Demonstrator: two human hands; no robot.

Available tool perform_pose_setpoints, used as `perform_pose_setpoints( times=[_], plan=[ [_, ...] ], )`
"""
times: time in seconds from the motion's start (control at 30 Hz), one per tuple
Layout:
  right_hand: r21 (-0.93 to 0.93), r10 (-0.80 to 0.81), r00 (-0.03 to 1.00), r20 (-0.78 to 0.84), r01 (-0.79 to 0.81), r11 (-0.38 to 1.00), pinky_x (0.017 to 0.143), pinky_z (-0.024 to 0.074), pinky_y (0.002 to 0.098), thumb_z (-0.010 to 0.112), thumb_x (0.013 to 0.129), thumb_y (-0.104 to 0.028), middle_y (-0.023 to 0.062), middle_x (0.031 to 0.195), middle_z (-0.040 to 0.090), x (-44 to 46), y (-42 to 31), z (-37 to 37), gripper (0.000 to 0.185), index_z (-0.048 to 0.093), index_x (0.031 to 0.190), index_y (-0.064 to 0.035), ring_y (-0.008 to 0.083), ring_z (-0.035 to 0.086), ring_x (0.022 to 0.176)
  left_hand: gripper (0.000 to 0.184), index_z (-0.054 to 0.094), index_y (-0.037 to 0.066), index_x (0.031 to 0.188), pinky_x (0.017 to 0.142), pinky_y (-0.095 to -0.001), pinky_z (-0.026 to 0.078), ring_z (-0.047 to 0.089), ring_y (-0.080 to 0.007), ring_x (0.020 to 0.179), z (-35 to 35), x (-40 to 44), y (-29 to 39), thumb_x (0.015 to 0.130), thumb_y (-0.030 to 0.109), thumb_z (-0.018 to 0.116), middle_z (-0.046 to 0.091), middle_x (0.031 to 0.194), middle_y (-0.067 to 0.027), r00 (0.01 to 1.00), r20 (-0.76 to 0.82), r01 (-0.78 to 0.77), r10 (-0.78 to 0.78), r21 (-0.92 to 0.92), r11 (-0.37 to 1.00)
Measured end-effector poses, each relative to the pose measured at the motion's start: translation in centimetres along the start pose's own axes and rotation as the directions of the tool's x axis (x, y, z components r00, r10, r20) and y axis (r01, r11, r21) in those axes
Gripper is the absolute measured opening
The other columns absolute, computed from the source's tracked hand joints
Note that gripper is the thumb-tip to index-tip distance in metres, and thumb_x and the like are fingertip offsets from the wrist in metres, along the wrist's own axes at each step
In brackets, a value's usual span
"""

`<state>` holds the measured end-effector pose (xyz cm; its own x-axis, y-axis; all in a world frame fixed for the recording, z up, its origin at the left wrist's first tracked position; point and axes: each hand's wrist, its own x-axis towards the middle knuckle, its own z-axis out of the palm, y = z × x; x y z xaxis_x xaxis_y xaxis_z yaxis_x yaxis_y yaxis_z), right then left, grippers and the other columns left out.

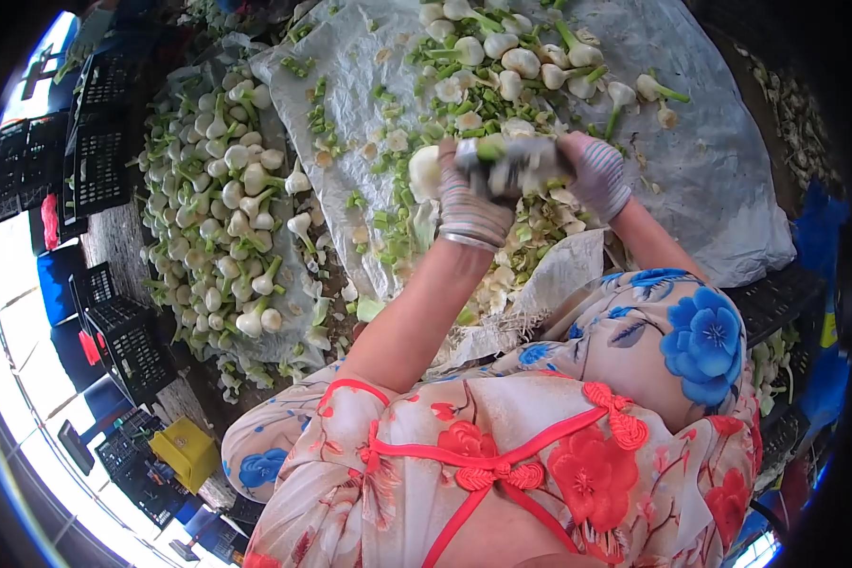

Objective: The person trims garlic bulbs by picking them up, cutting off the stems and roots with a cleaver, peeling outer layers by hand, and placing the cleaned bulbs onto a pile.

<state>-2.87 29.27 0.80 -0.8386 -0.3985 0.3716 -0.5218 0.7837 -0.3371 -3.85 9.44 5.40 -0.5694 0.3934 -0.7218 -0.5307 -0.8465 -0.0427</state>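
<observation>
My left hand (475, 210), in a striped knit glove, is closed around a white garlic bulb (426, 173) that shows at its left side. A piece of green stalk (490, 148) lies beside its fingers. Between the two hands is a dark and silvery cutting tool (535, 163), smeared by motion, so its exact kind does not show. My right hand (598, 176), gloved alike, is closed at the tool's right end. Below them lies a heap of cut green stalks and papery skins (530, 251) on a white sheet (701, 180).
Garlic bulbs with long stalks (511, 57) lie at the sheet's far side. A large pile of trimmed garlic (227, 199) is on the left. Black crates (128, 341) and a yellow container (186, 451) stand further left. My knees (634, 350) border the sheet's near edge.
</observation>
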Motion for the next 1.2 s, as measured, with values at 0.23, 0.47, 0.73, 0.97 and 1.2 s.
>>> perform_pose_setpoints(
  times=[0.23,0.47,0.73,0.97,1.2],
  plan=[
    [-0.148,0.781,0.532,-0.327,-0.845,0.514,0.063,0.0469,0.0418,0.057,0.079,-0.037,0.0151,0.083,0.063,-4.6,12.1,-3.5,0.037,0.051,0.102,-0.0085,0.0356,0.060,0.075,0.036,0.047,0.002,0.075,0.059,-0.0308,0.043,0.047,-0.0204,0.063,2.0,-6.5,18.3,0.076,0.036,0.055,0.051,0.069,-0.0075,0.652,0.142,-0.708,0.744,-0.237,0.666],
    [-0.067,0.697,0.716,0.043,-0.694,0.717,0.088,0.0403,0.0369,0.060,0.074,-0.028,0.0216,0.115,0.053,-2.6,22.5,2.8,0.054,0.046,0.119,-0.0008,0.0319,0.050,0.108,0.027,0.055,0.012,0.085,0.063,-0.0301,0.042,0.050,-0.0140,0.066,-6.9,3.7,15.1,0.086,0.038,0.049,0.055,0.075,-0.0017,0.734,0.616,-0.554,0.288,0.297,0.777],
    [0.661,0.735,0.677,-0.028,-0.539,0.522,0.076,0.0433,0.0278,0.064,0.079,-0.014,0.0035,0.097,0.061,-5.0,18.2,2.1,0.036,0.053,0.112,-0.0029,0.0122,0.055,0.086,0.065,0.034,0.002,0.131,0.081,-0.0299,0.044,0.050,-0.0162,0.101,-1.7,3.7,3.3,0.076,0.022,0.062,0.051,0.114,-0.0102,0.949,0.293,-0.314,0.119,0.918,0.243],
    [0.920,0.494,0.825,0.275,-0.375,0.115,0.075,0.0467,0.0245,0.053,0.084,-0.001,0.0050,0.099,0.060,2.6,-5.4,-5.5,0.021,0.054,0.104,-0.0042,0.0141,0.057,0.083,0.050,0.048,0.010,0.117,0.061,-0.0264,0.049,0.058,-0.0135,0.075,-1.1,2.4,0.0,0.069,-0.002,0.057,0.060,0.092,-0.0040,0.872,0.432,-0.128,-0.232,0.657,0.743],
    [0.316,0.162,0.976,0.148,-0.202,0.927,0.063,0.0481,0.0351,0.061,0.058,0.002,0.0152,0.079,0.058,2.0,-3.7,-6.3,0.039,0.053,0.096,-0.0048,0.0314,0.059,0.071,0.047,0.039,0.006,0.119,0.078,-0.0288,0.051,0.057,-0.0150,0.092,-0.9,0.5,1.9,0.077,0.002,0.060,0.054,0.108,-0.0063,0.778,0.628,-0.563,-0.007,0.702,0.436]
  ],
)
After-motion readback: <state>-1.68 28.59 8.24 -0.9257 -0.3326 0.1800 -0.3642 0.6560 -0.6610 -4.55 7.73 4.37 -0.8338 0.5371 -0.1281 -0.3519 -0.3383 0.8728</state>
